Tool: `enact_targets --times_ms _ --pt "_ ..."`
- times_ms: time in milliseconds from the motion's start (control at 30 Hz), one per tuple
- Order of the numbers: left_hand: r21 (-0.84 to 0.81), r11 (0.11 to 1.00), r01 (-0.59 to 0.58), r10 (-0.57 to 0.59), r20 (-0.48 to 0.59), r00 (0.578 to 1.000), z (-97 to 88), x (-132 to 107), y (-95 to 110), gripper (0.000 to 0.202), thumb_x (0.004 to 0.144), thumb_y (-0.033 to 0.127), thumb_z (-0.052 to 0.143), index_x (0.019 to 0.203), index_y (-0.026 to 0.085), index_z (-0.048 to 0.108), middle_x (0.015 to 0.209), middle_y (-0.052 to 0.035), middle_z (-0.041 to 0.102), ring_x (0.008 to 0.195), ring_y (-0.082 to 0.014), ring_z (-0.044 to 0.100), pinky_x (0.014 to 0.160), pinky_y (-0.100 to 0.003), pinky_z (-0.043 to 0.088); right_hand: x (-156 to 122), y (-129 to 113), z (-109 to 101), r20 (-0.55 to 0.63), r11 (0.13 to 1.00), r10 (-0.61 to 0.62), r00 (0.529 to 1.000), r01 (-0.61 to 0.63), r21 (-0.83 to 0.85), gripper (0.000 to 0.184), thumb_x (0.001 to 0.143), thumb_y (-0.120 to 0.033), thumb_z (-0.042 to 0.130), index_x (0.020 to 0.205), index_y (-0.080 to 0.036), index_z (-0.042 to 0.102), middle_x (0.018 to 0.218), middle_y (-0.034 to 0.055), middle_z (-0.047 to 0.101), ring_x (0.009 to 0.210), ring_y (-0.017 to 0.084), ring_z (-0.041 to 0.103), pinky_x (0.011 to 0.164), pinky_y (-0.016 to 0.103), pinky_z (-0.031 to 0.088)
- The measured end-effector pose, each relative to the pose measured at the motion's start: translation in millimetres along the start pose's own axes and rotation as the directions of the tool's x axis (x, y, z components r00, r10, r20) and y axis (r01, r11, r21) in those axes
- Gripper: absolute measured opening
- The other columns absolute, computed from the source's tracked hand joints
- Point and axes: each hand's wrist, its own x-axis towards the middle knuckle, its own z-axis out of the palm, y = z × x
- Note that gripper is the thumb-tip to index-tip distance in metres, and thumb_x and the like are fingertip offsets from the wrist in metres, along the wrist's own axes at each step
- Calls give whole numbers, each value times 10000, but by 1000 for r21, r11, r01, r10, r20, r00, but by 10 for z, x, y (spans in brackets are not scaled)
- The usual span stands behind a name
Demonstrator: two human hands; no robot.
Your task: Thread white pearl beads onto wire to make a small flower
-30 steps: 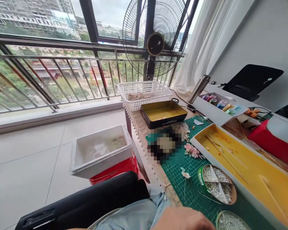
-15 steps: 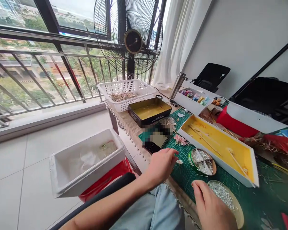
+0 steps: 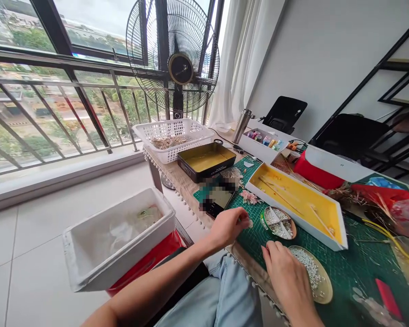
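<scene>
My left hand is over the near edge of the green cutting mat, fingers curled in a pinch around a small pale flower piece. My right hand rests flat on the mat, fingers together, touching the rim of a shallow dish of small silver beads. A round divided tin of beads sits just beyond both hands. Pink flower pieces lie further out, beside a long white tray with a yellow inside.
A dark tin and a white basket stand at the table's far end, with a standing fan behind. A white foam box on a red base sits on the floor to the left. Red boxes and wires crowd the right.
The view has swung right and down. My left hand has closed its fingers into a pinch at the small flower piece. My right hand slid forward beside the bead dish.
</scene>
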Motion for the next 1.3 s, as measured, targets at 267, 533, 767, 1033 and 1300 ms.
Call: enact_targets --times_ms 267,533,767,1033,1300 --pt "-540 823 178 -149 99 984 -113 -326 84 512 644 620 699 813 170 521 723 19 520 636 -111 524 581 -273 526 -23 81 -39 -75 999 31 997 -31 12 496 1047 -349 208 952 -121 638 742 43 631 543 161 622 448 289 391" --pt "-663 675 324 -167 290 942 -12 -718 289 410 634 466 764 805 137 589 706 8 553 595 -87 494 479 -212 512 -318 -248 -780 -287 881 172 942 -17 473 228 992 -202 434 1121 -174 618 1051 79 693 955 180 663 871 278 480" --pt "-737 468 487 -162 470 868 214 -997 373 307 626 287 775 832 146 596 675 1 606 520 -79 503 400 -167 479 -685 -435 -714 102 363 530 842 -334 870 284 922 -282 570 1183 -211 483 1003 97 732 652 162 707 625 277 597" --pt "-665 70 744 -148 731 667 382 -1157 376 179 657 130 691 759 120 544 638 10 540 465 -25 426 373 -78 298 -868 -624 -833 87 244 774 628 -422 873 506 817 -314 708 1224 -154 453 690 20 664 519 138 603 483 230 498" --pt "-669 85 738 -190 716 672 469 -1288 392 124 670 116 623 762 111 540 615 25 501 460 -22 399 371 -77 265 -1007 -633 -947 -160 763 399 903 -230 604 80 934 -205 558 970 -199 629 855 57 674 713 145 646 635 225 500"
